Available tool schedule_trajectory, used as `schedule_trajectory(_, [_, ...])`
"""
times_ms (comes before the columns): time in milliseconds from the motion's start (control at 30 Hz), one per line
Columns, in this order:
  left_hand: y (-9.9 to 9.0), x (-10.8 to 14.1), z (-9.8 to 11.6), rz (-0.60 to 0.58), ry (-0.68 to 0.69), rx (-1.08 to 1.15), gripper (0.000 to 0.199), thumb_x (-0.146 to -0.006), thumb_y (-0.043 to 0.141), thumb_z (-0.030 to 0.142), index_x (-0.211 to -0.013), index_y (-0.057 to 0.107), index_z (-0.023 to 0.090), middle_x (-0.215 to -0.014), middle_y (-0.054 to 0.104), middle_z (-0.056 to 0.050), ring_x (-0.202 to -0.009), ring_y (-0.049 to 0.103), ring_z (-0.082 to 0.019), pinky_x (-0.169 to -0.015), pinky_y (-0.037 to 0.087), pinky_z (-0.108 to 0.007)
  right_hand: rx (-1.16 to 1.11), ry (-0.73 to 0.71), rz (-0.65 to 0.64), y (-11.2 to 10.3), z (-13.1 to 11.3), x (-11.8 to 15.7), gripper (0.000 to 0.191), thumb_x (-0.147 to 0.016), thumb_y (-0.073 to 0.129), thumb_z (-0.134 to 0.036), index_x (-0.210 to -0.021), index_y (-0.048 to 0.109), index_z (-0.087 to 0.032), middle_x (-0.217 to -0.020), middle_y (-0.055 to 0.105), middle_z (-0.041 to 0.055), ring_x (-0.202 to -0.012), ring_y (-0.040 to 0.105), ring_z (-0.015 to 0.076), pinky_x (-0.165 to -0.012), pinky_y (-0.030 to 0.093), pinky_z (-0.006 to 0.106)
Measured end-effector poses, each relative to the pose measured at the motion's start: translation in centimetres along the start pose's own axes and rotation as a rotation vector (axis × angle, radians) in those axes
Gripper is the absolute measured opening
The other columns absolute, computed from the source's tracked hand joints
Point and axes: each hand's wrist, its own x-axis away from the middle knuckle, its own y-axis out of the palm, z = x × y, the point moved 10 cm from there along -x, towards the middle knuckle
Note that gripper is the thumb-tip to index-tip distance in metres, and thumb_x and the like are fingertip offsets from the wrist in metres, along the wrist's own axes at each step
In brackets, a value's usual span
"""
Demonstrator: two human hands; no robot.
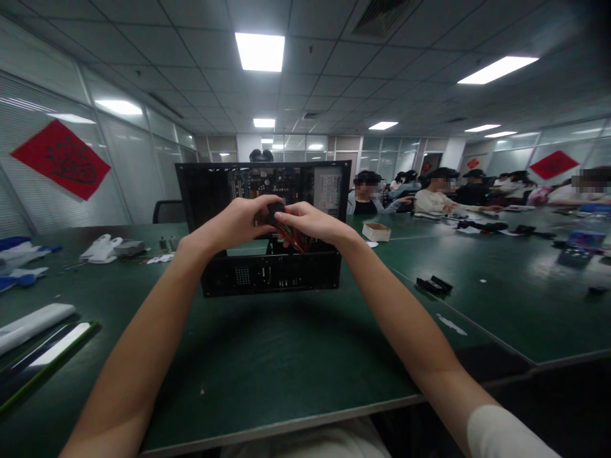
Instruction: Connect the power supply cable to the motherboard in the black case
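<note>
An open black computer case (272, 277) stands on the green table (286, 343) in front of me, its inside facing me. Before its opening, my left hand (238, 221) is closed, thumb and fingers round a small black part (275, 208); its exact kind is hard to make out. Close beside it, my right hand (312, 221) is closed on a bundle of coloured cables (298, 240), red and yellow among them, with the thumb against the black part. Behind my hands, a circuit board (267, 181) and a labelled power supply (328, 191) show inside the case.
To the left lie a green-edged phone-like slab (48, 359), a white bar (35, 324) and white plastic bags (102, 248). On the right are a small box (376, 231) and a black bracket (433, 285). Several people sit farther back; one person (436, 197) works at the table.
</note>
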Motion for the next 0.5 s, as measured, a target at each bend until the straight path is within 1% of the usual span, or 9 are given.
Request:
schedule_trajectory(100, [0.01,0.07,0.23,-0.005,-0.008,-0.048,0.062,-0.096,0.073,0.035,-0.154,0.060,0.018,-0.093,0.075,-0.005,-0.083,0.071,-0.021,-0.083,0.056,-0.033,0.003,0.003,0.012,0.14,-0.14,0.02,0.027,-0.113,0.055,-0.026,-0.089,0.063,-0.015,-0.077,0.073,0.0036,-0.060,0.070,0.0134,-0.052,0.055,0.021])
schedule_trajectory(200, [-0.04,0.16,0.19,0.004,-0.034,-0.122,0.062,-0.096,0.073,0.032,-0.155,0.059,0.018,-0.093,0.076,-0.006,-0.085,0.073,-0.023,-0.087,0.057,-0.035,0.010,0.011,0.037,0.29,-0.15,-0.13,0.025,-0.110,0.061,-0.025,-0.087,0.061,-0.016,-0.075,0.072,0.0021,-0.059,0.069,0.0135,-0.052,0.056,0.021])
schedule_trajectory(300, [-0.11,0.08,-0.07,0.049,-0.036,-0.127,0.063,-0.096,0.072,0.028,-0.157,0.058,0.017,-0.093,0.077,-0.007,-0.087,0.074,-0.023,-0.089,0.057,-0.035,0.022,0.010,0.099,0.04,-0.18,-0.37,0.022,-0.105,0.067,-0.019,-0.084,0.060,-0.016,-0.072,0.069,0.0007,-0.058,0.069,0.0135,-0.051,0.055,0.021])
schedule_trajectory(400, [-0.08,-0.07,-0.49,0.092,-0.025,-0.075,0.063,-0.094,0.072,0.026,-0.155,0.059,0.016,-0.092,0.076,-0.005,-0.083,0.073,-0.020,-0.084,0.057,-0.032,0.018,0.020,0.136,-0.12,-0.15,-0.46,0.020,-0.103,0.065,-0.014,-0.083,0.060,-0.017,-0.071,0.069,0.0009,-0.058,0.068,0.0138,-0.051,0.054,0.021])
schedule_trajectory(500, [-0.15,-0.12,-0.57,0.110,-0.014,-0.045,0.061,-0.093,0.073,0.027,-0.151,0.061,0.015,-0.091,0.075,-0.004,-0.078,0.070,-0.018,-0.077,0.055,-0.029,0.000,0.034,0.143,-0.16,-0.15,-0.34,0.019,-0.102,0.065,-0.013,-0.084,0.060,-0.017,-0.070,0.068,0.0003,-0.057,0.066,0.0135,-0.050,0.053,0.021])
